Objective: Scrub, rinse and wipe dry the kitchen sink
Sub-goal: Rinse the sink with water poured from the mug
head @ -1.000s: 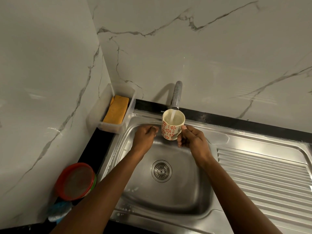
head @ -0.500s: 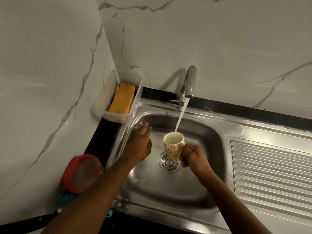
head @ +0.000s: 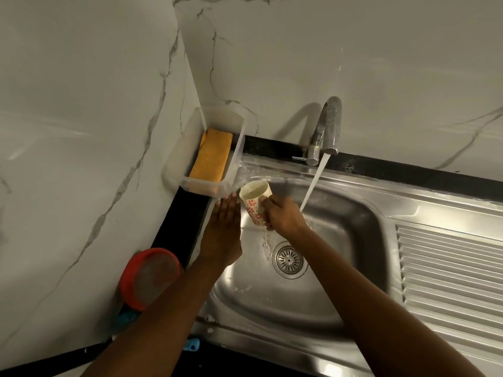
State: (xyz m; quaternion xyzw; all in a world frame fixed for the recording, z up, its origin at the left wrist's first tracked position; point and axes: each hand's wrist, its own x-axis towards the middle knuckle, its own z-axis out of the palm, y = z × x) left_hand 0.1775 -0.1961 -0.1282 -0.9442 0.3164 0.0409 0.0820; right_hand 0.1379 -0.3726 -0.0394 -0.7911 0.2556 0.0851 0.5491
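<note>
The stainless steel sink (head: 362,240) has a round drain (head: 290,259) in its basin. Water runs in a stream from the tap (head: 328,126) into the basin. My right hand (head: 283,217) grips a white mug with red flowers (head: 254,201), tilted toward the sink's back left corner, and water splashes out of it there. Flat against the sink's left wall lies my left hand (head: 223,235), fingers spread, right beside the mug.
A clear plastic caddy (head: 234,159) holding a folded yellow cloth (head: 211,157) hangs in the wall corner. A red-lidded container (head: 149,277) and a blue object (head: 126,317) sit on the black counter at left. The ribbed drainboard (head: 449,281) lies to the right.
My right hand moved the mug out of the tap stream to the sink's back left corner and tipped it. My left hand stayed on the left wall. The view shifted left.
</note>
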